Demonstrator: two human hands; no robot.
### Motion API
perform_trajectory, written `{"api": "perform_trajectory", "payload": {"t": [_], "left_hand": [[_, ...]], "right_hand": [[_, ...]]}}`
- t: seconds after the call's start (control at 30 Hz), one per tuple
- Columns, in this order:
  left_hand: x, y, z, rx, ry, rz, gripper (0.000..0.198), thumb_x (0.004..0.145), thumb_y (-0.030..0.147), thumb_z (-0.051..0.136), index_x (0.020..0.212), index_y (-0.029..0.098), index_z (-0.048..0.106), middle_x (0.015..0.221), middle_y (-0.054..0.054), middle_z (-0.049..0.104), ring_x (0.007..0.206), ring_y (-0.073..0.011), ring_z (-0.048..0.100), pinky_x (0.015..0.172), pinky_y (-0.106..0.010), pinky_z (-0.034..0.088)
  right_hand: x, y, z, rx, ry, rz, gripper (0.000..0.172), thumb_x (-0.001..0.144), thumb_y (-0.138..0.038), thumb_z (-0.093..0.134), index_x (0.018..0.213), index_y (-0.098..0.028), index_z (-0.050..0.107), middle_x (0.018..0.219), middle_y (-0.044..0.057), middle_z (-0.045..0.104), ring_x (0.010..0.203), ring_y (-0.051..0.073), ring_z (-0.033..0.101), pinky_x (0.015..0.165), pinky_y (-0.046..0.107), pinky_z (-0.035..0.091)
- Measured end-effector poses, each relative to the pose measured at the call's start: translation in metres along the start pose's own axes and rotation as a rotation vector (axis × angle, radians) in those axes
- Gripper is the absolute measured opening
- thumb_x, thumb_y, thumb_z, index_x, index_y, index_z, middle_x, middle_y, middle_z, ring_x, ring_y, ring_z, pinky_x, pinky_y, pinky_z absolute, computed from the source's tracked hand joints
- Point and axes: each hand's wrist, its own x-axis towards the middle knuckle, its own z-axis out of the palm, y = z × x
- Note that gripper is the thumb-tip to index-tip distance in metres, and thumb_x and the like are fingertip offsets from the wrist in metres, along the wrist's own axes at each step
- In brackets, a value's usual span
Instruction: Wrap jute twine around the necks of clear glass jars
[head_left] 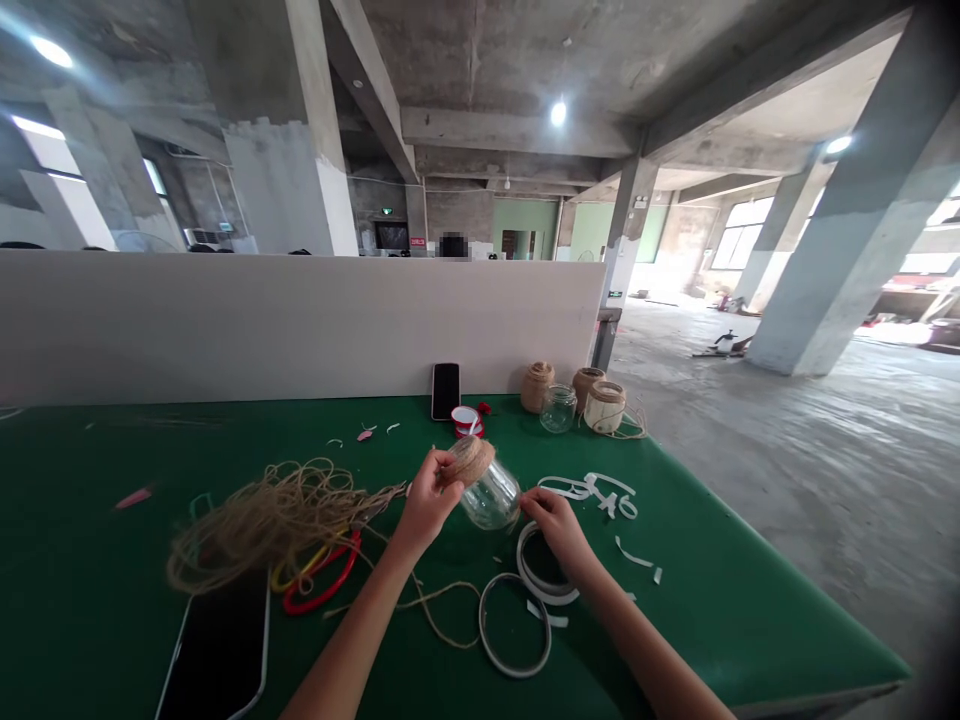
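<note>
Tabletop's right edge (769, 556) lies well apart from the held jar (491, 503).

2 arms (373, 610) fwd; L hand (429, 500) gripping, R hand (555, 518) pinching.

Workshop, half-painted concrete pillars (279, 175), green worktable (712, 600), jute twine (289, 520)

Green tbl (720, 600) w/ twine pile (277, 525), prob. scissors (346, 573), tape rolls (551, 598), 2 phones (445, 391), jars (538, 388).
</note>
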Motion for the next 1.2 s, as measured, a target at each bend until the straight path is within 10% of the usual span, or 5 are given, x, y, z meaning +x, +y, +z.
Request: {"api": "perform_trajectory", "payload": {"t": [0.47, 0.8, 1.2], "left_hand": [[0.004, 0.004, -0.021, 0.011, 0.071, -0.08, 0.025, 0.068, 0.024, 0.059, 0.09, 0.017, 0.049, 0.081, -0.001, 0.048, 0.07, -0.0151, 0.048, 0.06, -0.024, 0.037], [0.006, 0.0, -0.04, -0.011, 0.071, -0.061, 0.023, 0.07, 0.022, 0.057, 0.091, 0.016, 0.048, 0.083, -0.001, 0.048, 0.074, -0.0156, 0.048, 0.065, -0.024, 0.038], [0.01, 0.004, -0.045, -0.052, 0.062, -0.051, 0.026, 0.069, 0.025, 0.061, 0.092, 0.017, 0.05, 0.085, -0.002, 0.049, 0.078, -0.0178, 0.049, 0.069, -0.027, 0.04]], "right_hand": [[0.001, -0.024, 0.016, 0.029, 0.088, 0.016, 0.016, 0.077, -0.028, 0.048, 0.066, -0.017, 0.053, 0.065, 0.0, 0.051, 0.065, 0.015, 0.045, 0.061, 0.024, 0.034], [0.002, -0.032, 0.028, 0.151, -0.128, 0.079, 0.036, 0.083, -0.043, 0.048, 0.065, -0.014, 0.059, 0.068, 0.002, 0.057, 0.067, 0.015, 0.05, 0.065, 0.025, 0.037], [0.017, -0.029, 0.03, 0.458, -0.256, 0.3, 0.013, 0.072, -0.026, 0.055, 0.067, -0.016, 0.062, 0.065, 0.001, 0.055, 0.06, 0.012, 0.046, 0.059, 0.023, 0.035]]}}
